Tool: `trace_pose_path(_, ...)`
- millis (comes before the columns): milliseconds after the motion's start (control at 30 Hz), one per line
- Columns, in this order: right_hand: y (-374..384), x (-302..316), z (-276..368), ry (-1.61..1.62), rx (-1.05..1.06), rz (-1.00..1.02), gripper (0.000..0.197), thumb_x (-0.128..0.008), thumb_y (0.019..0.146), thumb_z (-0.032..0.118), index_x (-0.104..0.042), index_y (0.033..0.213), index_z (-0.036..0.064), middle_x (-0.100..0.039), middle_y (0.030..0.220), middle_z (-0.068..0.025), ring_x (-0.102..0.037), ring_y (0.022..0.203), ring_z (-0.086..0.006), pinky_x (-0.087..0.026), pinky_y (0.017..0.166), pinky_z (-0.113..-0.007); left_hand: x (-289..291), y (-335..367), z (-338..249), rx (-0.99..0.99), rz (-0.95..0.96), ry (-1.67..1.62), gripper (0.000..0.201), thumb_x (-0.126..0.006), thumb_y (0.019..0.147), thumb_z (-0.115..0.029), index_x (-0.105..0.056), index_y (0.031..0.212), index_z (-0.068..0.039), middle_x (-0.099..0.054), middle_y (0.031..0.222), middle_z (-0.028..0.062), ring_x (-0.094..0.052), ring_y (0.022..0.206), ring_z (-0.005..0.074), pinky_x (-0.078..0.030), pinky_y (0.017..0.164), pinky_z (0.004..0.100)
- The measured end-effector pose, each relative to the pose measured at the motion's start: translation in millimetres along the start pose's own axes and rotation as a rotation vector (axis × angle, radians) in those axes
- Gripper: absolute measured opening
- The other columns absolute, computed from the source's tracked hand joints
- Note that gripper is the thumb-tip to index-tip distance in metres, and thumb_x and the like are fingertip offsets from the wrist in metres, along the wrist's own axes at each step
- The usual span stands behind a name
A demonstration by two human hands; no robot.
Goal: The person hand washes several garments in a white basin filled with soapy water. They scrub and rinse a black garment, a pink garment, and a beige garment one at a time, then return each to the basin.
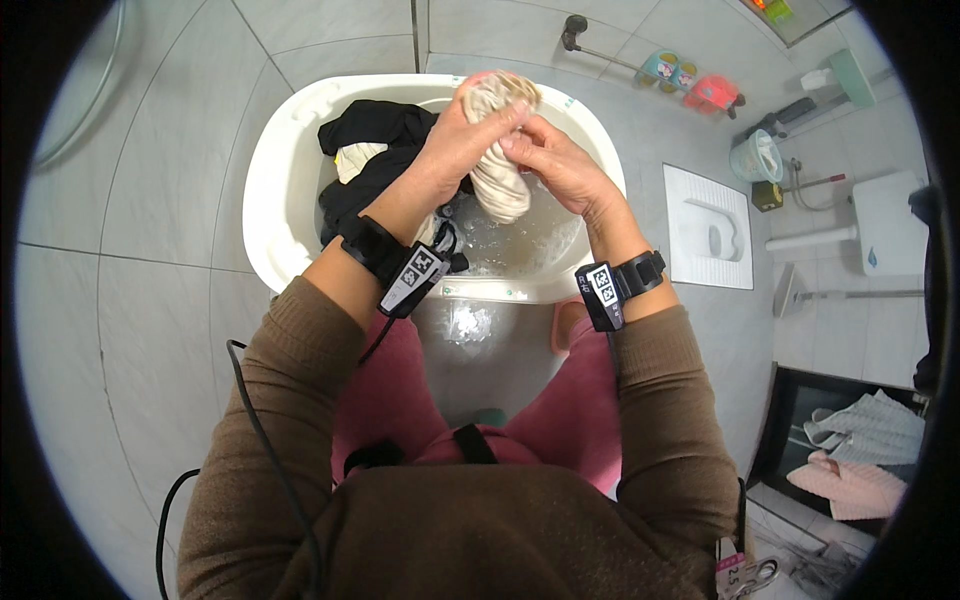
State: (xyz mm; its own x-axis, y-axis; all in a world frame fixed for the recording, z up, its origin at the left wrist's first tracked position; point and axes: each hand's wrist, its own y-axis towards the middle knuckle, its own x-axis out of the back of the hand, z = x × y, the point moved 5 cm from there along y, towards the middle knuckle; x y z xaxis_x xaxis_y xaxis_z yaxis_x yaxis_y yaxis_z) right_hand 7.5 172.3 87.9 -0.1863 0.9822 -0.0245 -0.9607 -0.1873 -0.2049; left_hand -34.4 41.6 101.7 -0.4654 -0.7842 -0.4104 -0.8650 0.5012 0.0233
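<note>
Both my hands grip a bunched, wet-looking cream cloth [500, 188] above the right half of a white tub [262, 190]. My left hand [458, 145] is closed around its upper left side, the thumb lying across it. From the right, my right hand [562, 165] pinches the cloth's middle, its fingers partly hidden behind the fabric. The cloth's lower end hangs over cloudy water [520, 245] in the tub. Black clothing [375, 130] is heaped in the tub's left half, with a white and yellow piece [357, 160] among it. Which garment the cream cloth is cannot be made out.
A squat toilet [708, 225] is set in the floor to the right, with a small bucket [755, 158] beyond it. Bottles [660, 68] stand along the far wall. Towels [868, 435] hang at the lower right. A black cable [262, 430] runs along my left arm.
</note>
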Motion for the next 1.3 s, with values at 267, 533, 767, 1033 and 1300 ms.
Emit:
trace_pose_path(267, -17, 20, 12, -0.076, 0.200, -0.297, 0.038, -0.072, 0.085, 0.004, -0.063, 0.121, 0.0005, -0.068, 0.110, -0.0052, -0.062, 0.097, -0.0140, -0.050, 0.087, -0.029, -9, -1, 9, -0.011, 0.159, 0.472, 0.060, -0.073, 0.091, -0.027, -0.046, 0.138, -0.002, -0.060, 0.125, 0.0070, -0.055, 0.117, 0.0135, -0.045, 0.100, 0.0308)
trace_pose_path(533, -78, 89, 49, -0.013, 0.335, -0.739, 0.031, -0.073, 0.082, 0.005, -0.063, 0.112, 0.0032, -0.065, 0.089, -0.0012, -0.058, 0.079, -0.0106, -0.048, 0.067, -0.027, -2, 12, 23, -0.139, 0.048, 0.624, 0.036, -0.056, 0.097, -0.014, -0.056, 0.132, -0.004, -0.064, 0.123, 0.0093, -0.059, 0.113, 0.0154, -0.045, 0.101, 0.0295)
trace_pose_path(767, -223, 173, 46, -0.957, 0.029, -0.947, 0.043, -0.077, 0.077, 0.036, -0.070, 0.100, 0.0015, -0.072, 0.091, -0.0147, -0.068, 0.084, -0.0251, -0.052, 0.078, -0.037, 6, 14, 47, -0.039, 0.142, 0.901, 0.027, -0.057, 0.097, -0.014, -0.064, 0.121, -0.003, -0.070, 0.101, 0.0051, -0.064, 0.085, 0.0107, -0.051, 0.081, 0.0244)
trace_pose_path(1033, -399, 227, -93, -0.805, -0.626, -0.877, 0.044, -0.077, 0.072, 0.036, -0.073, 0.097, 0.0005, -0.072, 0.080, -0.0180, -0.070, 0.074, -0.0320, -0.054, 0.073, -0.042, 13, 1, 72, 0.170, 0.248, 0.928, 0.027, -0.057, 0.095, -0.015, -0.064, 0.120, -0.004, -0.070, 0.097, 0.0046, -0.064, 0.078, 0.0116, -0.053, 0.070, 0.0256)
trace_pose_path(1300, -373, 220, -116, -0.721, -0.444, -0.763, 0.032, -0.072, 0.085, 0.027, -0.069, 0.108, 0.0040, -0.070, 0.084, -0.0080, -0.066, 0.072, -0.0153, -0.054, 0.060, -0.030, 30, -2, 67, 0.225, 0.124, 0.782, 0.025, -0.058, 0.096, -0.015, -0.066, 0.115, -0.001, -0.069, 0.099, 0.0054, -0.067, 0.083, 0.0136, -0.056, 0.074, 0.0258)
